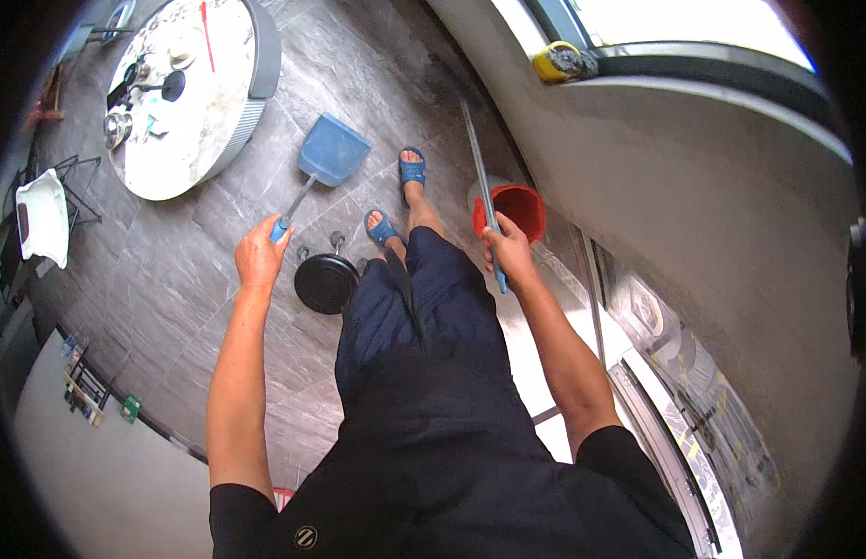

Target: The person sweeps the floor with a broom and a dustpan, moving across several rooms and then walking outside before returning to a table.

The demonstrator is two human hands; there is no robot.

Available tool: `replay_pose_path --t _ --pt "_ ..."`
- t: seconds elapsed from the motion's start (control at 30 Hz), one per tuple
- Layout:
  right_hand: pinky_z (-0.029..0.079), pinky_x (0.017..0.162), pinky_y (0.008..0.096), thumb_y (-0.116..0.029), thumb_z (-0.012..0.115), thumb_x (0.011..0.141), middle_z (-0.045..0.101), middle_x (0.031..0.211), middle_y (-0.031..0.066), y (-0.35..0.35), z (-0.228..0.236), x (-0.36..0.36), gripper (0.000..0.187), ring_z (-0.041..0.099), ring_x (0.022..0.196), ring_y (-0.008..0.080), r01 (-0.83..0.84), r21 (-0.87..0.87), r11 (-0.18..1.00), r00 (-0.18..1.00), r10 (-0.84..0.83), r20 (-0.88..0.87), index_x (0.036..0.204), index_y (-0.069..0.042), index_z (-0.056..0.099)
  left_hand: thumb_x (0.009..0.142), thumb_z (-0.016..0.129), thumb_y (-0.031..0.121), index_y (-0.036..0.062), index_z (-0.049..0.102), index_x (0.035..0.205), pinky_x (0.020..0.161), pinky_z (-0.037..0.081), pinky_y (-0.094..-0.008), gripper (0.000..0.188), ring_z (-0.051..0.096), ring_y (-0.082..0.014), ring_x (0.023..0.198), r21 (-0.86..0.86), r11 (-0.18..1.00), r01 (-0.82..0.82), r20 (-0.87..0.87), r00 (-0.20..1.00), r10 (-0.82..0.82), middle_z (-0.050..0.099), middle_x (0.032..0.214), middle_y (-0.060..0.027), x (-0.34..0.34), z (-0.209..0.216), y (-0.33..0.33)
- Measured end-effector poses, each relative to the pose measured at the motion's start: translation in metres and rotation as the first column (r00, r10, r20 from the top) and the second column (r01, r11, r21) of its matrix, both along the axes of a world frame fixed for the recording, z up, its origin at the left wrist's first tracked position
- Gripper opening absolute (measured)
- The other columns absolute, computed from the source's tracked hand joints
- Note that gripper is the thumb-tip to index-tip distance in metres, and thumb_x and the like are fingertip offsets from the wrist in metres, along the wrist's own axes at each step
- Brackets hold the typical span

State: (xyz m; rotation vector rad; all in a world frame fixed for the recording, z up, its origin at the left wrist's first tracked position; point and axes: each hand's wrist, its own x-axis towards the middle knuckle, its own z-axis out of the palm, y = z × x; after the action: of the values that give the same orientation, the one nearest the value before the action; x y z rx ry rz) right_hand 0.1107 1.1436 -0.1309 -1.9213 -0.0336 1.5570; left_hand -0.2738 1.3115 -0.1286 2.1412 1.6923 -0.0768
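Note:
My left hand (pixel 258 253) is closed around the blue grip of a long-handled dustpan (pixel 333 149). Its blue pan is held out ahead, over or on the grey tiles; whether it touches them I cannot tell. In my right hand (pixel 510 247) is the grey pole of a broom (pixel 477 149), gripped near its blue upper end. The pole slants away toward the wall's foot, where the dark head is hard to make out. A red bucket (pixel 536 212) stands just beyond my right hand, partly behind the pole.
A round table (pixel 195 121) with dishes and utensils stands at the far left. A small black round stool (pixel 326 282) is beside my left leg. Further left is a white chair (pixel 43 219). On the right, a wall carries a window ledge with a yellow container (pixel 556 61).

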Motion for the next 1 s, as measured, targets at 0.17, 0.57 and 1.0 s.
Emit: replay_pose_path --t 0.17,0.57,1.0 --pt "0.040 0.039 0.0285 -0.009 0.055 0.085 0.054 0.077 0.0060 0.116 -0.070 0.001 0.057 0.047 0.048 0.0126 0.096 -0.073 0.993 0.995 -0.095 0.018 0.138 -0.002 0.033 0.075 0.073 0.029 0.0102 0.067 0.101 0.068 0.050 -0.0421 0.032 0.064 -0.0345 0.079 -0.026 0.999 0.025 0.003 1.000 -0.025 0.067 0.088 -0.0160 0.025 -0.038 0.062" --pt "0.039 0.037 0.0277 -0.007 0.054 0.083 0.054 0.068 0.0065 0.138 -0.027 0.014 0.050 0.049 0.044 0.0129 -0.340 -0.119 0.933 0.911 0.296 -0.287 0.130 0.002 0.039 0.076 0.071 0.031 0.0130 0.066 0.102 0.066 0.050 -0.0424 0.031 0.064 -0.0338 0.078 -0.150 0.988 -0.035 -0.151 0.988 0.012 0.067 0.085 -0.0141 0.023 -0.050 0.132" --pt "0.041 0.037 0.0265 -0.007 0.053 0.089 0.055 0.082 0.0083 0.093 0.034 0.011 0.062 0.049 0.048 0.0123 -0.045 -0.269 0.962 0.952 -0.040 -0.304 0.143 -0.001 0.023 0.077 0.069 0.030 0.0143 0.066 0.102 0.066 0.051 -0.0414 0.030 0.064 -0.0331 0.077 -0.172 0.985 -0.007 -0.143 0.990 -0.018 0.067 0.086 -0.0135 0.034 -0.049 0.149"
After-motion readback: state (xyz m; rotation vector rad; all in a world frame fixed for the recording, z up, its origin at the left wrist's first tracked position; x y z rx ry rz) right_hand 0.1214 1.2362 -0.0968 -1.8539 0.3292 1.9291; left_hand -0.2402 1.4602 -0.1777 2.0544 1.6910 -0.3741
